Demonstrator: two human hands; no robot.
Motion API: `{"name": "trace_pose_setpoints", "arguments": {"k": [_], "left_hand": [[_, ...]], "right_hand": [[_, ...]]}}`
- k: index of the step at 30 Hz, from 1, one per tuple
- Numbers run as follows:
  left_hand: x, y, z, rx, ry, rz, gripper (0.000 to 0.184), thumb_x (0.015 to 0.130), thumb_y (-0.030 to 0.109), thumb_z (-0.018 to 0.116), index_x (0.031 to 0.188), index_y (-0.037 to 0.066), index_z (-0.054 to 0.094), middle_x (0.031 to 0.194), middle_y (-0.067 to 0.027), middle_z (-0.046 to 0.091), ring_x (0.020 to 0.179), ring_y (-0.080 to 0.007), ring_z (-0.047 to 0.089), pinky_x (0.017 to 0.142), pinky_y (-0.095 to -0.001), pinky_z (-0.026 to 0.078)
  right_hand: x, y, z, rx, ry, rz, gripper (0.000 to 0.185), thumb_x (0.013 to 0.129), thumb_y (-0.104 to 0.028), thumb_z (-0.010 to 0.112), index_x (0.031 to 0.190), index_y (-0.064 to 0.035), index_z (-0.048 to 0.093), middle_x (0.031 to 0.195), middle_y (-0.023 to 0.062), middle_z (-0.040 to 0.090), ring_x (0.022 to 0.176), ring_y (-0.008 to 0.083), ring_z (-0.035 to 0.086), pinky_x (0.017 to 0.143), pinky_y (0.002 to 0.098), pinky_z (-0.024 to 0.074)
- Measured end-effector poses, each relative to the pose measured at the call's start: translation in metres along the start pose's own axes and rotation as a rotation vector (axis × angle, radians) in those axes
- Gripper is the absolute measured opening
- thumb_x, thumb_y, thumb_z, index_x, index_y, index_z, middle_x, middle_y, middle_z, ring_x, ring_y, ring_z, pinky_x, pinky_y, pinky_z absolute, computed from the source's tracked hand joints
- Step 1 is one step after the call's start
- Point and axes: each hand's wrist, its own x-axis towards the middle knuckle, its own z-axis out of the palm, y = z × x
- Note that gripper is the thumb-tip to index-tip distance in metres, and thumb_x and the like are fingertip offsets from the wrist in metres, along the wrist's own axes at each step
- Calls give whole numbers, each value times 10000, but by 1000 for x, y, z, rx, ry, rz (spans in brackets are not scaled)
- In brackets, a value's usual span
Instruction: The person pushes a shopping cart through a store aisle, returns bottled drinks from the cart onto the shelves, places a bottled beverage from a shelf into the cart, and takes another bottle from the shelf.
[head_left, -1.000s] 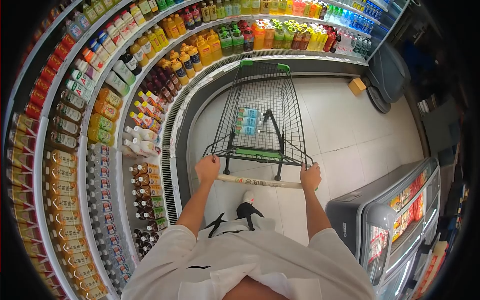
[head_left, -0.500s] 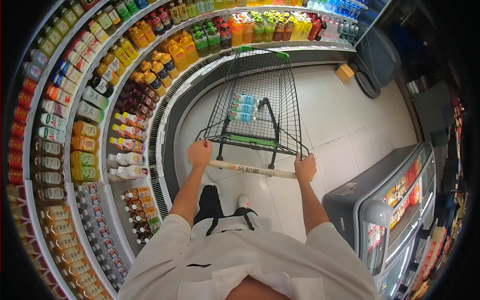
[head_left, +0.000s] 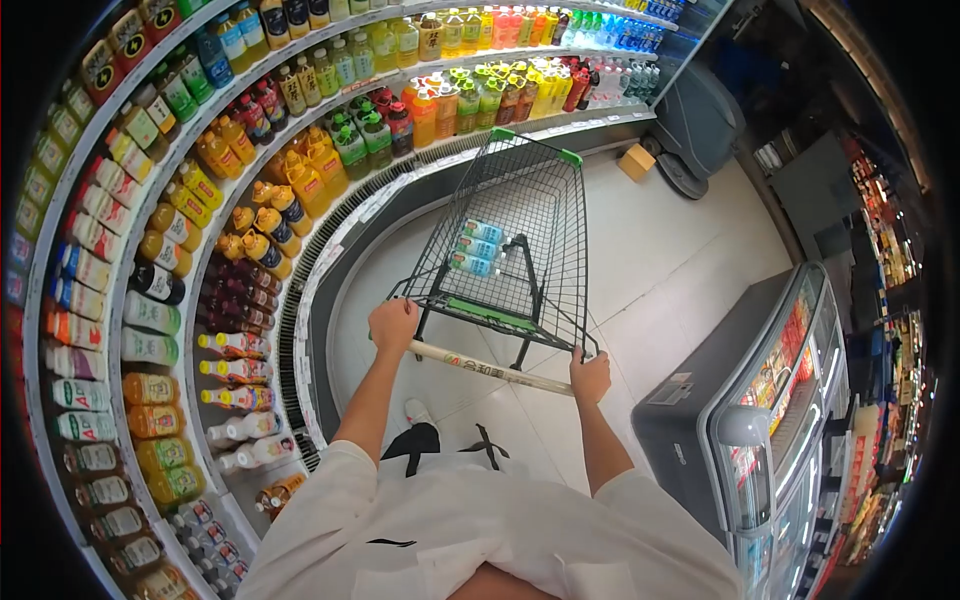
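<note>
Both my hands grip a wire shopping cart [head_left: 545,215] by its corners, at the two ends of the pale handle bar [head_left: 470,364]. My left hand [head_left: 394,325] is closed around the left corner, and my right hand [head_left: 590,375] is wrapped around the right one. Three bottles with blue-and-green labels [head_left: 475,248] lie side by side in the cart, against its left part. Green trim marks the cart's rim and front corners. One of my shoes [head_left: 418,411] shows on the floor behind the handle.
A curved refrigerated shelf [head_left: 330,225] packed with bottled drinks wraps around the left and front. On the right stands a grey glass-topped freezer [head_left: 700,400]. Ahead on the tiled floor are a yellow box [head_left: 636,162] and a dark grey floor machine [head_left: 695,130].
The view has turned and moved forward along the shelf. The cart now angles more to the right, with both hands still on it. The freezer and yellow box appear shifted left.
</note>
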Motion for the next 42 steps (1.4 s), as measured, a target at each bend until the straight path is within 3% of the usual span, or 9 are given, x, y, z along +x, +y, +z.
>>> {"name": "trace_pose_setpoints", "arguments": {"k": [2, 5, 14, 22, 24, 28, 29, 42], "left_hand": [[22, 1, 6, 0, 23, 22, 311, 881, 281, 603, 651, 81, 667, 668, -91, 665, 634, -299, 637, 611, -438, 490], [55, 5, 16, 24, -8, 83, 306, 879, 277, 602, 655, 81, 672, 674, -92, 667, 634, -299, 639, 614, -439, 496], [117, 63, 58, -4, -88, 129, 334, 880, 337, 621, 645, 104, 666, 633, -87, 653, 599, -310, 633, 585, -440, 482], [163, 143, 106, -47, -192, 180, 344, 871, 348, 637, 630, 102, 640, 612, -95, 631, 613, -325, 626, 582, -449, 473], [181, 165, 121, -57, -190, 206, 349, 872, 355, 639, 631, 103, 640, 609, -99, 629, 610, -329, 623, 581, -452, 473], [229, 195, 151, -58, -175, 250, 363, 870, 342, 632, 603, 97, 615, 581, -103, 611, 576, -331, 617, 571, -460, 465], [242, 201, 160, -63, -160, 278, 370, 872, 344, 634, 599, 95, 611, 576, -104, 605, 575, -334, 612, 563, -462, 458], [416, 289, 227, -40, -125, 455, 360, 873, 313, 650, 590, 92, 631, 601, -118, 623, 589, -329, 627, 571, -444, 484]], "right_hand": [[4, -6, 13, -34, 91, -2, 597, 891, -537, 603, 1101, 20, 553, 1028, 203, 649, 967, 357, 665, 800, 478, 541], [11, -28, 4, -36, 21, 55, 588, 894, -545, 599, 1066, 15, 551, 1017, 203, 648, 962, 357, 666, 804, 476, 541], [88, -32, 1, -17, 11, 166, 620, 893, -553, 585, 1117, 24, 555, 1072, 239, 660, 993, 391, 665, 847, 489, 523], [185, -8, 2, -26, 109, 201, 511, 884, -474, 621, 1074, -5, 551, 1011, 188, 658, 952, 360, 667, 781, 480, 539], [214, -8, -2, -8, 46, 223, 570, 893, -489, 614, 1145, 18, 543, 1054, 229, 659, 972, 390, 660, 826, 486, 523], [250, -26, -14, 32, 32, 274, 598, 883, -513, 616, 1145, 20, 544, 1036, 215, 657, 964, 383, 659, 815, 481, 526], [262, -23, -2, -18, 79, 254, 594, 873, -548, 609, 1073, 8, 544, 1011, 186, 643, 945, 350, 656, 766, 472, 542], [364, -91, 6, 24, 60, 437, 678, 866, -606, 607, 1094, 27, 531, 1043, 202, 615, 1011, 345, 633, 784, 466, 543]]}}
